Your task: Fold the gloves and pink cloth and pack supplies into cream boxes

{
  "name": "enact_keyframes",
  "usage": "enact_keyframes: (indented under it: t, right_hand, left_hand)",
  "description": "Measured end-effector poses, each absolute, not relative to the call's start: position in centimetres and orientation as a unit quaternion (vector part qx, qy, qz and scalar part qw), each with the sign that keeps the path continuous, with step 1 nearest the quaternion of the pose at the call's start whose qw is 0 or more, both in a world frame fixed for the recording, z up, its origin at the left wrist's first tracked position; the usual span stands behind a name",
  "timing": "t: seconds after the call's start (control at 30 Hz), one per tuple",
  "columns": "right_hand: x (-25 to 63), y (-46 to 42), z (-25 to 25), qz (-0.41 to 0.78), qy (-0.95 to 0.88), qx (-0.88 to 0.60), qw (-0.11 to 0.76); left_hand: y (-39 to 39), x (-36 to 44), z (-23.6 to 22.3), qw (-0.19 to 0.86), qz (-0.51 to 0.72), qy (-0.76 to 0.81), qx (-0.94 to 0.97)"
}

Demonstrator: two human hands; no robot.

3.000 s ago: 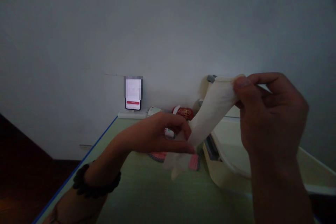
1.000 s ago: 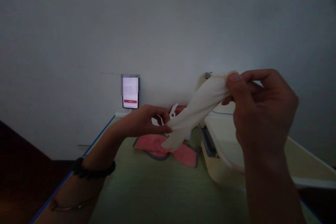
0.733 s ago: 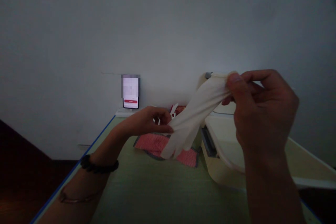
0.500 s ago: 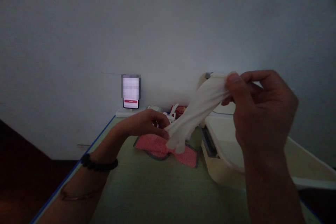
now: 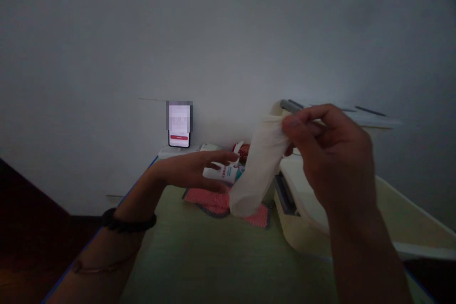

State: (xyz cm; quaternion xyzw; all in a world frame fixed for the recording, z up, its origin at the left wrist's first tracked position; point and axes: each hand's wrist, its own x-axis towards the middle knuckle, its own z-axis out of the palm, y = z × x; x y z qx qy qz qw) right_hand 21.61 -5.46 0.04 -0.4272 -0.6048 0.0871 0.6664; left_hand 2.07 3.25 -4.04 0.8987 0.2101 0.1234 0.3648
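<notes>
Two bare hands show in the head view, both above a green surface (image 5: 199, 261) with a blue edge. The right hand (image 5: 338, 156) pinches a white glove (image 5: 258, 171) by its cuff, thumb against bent fingers; that grip is pressed together on the cloth. The glove hangs down from there, slanting toward the lower left, its far end in front of a pink cloth (image 5: 208, 199) with a dark border. The left hand (image 5: 188, 171) holds nothing: its grip is spread, fingers pointing at the glove and close beside it. Whether a fingertip touches the glove, I cannot tell. A black bracelet (image 5: 130, 224) and a thin bangle (image 5: 105, 268) circle the left arm.

Behind the left fingers and partly hidden lies a white packet (image 5: 231, 174), with a red package (image 5: 242, 151) farther back, partly behind the glove. To the left, a phone (image 5: 179, 138) with a lit, partly blurred screen stands upright near the wall (image 5: 228, 42). On the right, partly behind the right arm, is a cream box (image 5: 299, 235) with a gray latch (image 5: 284, 194).
</notes>
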Motion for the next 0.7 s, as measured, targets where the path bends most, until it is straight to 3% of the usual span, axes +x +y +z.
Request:
enact_keyframes:
  t: [0.17,0.3,0.57,0.7]
  right_hand:
    - [21.4,-5.7,0.0,0.170,-0.658,-0.405,0.612]
    - [21.4,-5.9,0.1,0.166,-0.665,-0.398,0.610]
    - [20.9,-6.0,0.3,0.071,-0.588,-0.386,0.708]
    - [21.1,-5.6,0.3,0.060,-0.564,-0.397,0.722]
  left_hand:
    - [1.8,2.6,-2.7,0.415,0.188,0.109,0.884]
    - [0.5,3.6,-2.1,0.392,0.202,0.119,0.890]
    - [-0.2,4.1,-1.9,0.352,0.207,0.162,0.898]
    - [-0.2,4.0,-1.8,0.408,0.196,0.156,0.878]
